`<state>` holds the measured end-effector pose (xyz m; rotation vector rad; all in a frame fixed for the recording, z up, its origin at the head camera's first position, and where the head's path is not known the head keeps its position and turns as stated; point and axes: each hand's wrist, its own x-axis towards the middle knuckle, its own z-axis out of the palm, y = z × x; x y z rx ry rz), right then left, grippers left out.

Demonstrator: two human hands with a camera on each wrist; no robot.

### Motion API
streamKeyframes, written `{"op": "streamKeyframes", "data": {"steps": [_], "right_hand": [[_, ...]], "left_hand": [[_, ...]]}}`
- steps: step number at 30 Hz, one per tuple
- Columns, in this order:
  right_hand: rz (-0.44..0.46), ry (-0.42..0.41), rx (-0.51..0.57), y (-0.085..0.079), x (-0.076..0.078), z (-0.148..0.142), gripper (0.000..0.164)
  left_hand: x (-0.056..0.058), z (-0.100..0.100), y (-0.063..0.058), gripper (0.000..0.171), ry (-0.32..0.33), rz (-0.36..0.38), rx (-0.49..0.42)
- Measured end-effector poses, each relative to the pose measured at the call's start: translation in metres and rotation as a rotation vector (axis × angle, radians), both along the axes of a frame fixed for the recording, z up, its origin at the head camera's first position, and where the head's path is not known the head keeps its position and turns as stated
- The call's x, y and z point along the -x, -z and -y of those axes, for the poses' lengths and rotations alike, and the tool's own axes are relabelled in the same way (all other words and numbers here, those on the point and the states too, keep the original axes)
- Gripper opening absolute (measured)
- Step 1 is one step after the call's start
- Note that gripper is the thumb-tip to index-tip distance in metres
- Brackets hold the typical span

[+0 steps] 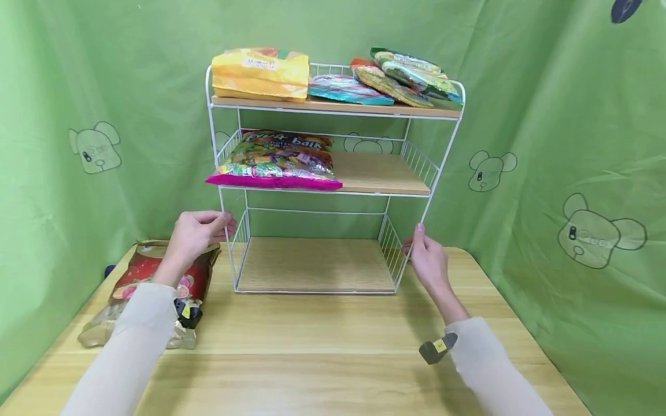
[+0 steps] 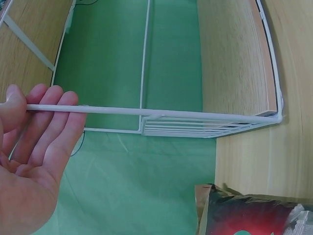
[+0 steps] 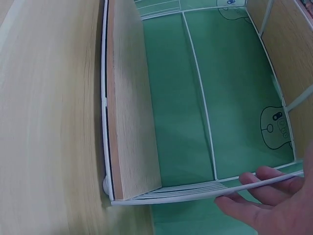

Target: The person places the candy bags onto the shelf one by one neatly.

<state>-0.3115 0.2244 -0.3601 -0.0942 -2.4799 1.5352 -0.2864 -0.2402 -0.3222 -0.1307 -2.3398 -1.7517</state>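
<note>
A white wire three-tier shelf rack with wooden boards stands on the table. My left hand holds its left front post, thumb on one side and fingers behind it in the left wrist view. On the opposite side my right hand grips the right front post, with fingertips along the wire in the right wrist view. A yellow bag, a teal packet, an orange-and-brown packet and a green packet lie on the top tier. On the middle tier's left rests a colourful candy bag, its pink edge overhanging the front.
A red-and-gold bag lies on the wooden table, left of the rack and partly behind my left forearm. Green fabric printed with bear faces hangs behind and on both sides.
</note>
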Motion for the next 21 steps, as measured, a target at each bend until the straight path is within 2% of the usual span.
{"op": "streamKeyframes", "data": {"steps": [5, 12, 17, 21], "right_hand": [[-0.011, -0.013, -0.015, -0.001, 0.001, -0.004, 0.085], [-0.004, -0.072, 0.134, -0.002, 0.003, -0.01, 0.072], [0.045, -0.097, 0.196, -0.002, 0.005, -0.016, 0.071], [0.067, -0.103, 0.222, -0.002, 0.006, -0.02, 0.071]], "left_hand": [[0.0, 0.0, 0.0, 0.043, 0.003, -0.004, 0.007], [-0.003, -0.002, 0.0, 0.044, -0.024, -0.023, 0.028], [-0.004, -0.006, 0.001, 0.044, -0.037, -0.044, 0.041], [-0.006, -0.007, 0.001, 0.046, -0.037, -0.03, 0.043]]}}
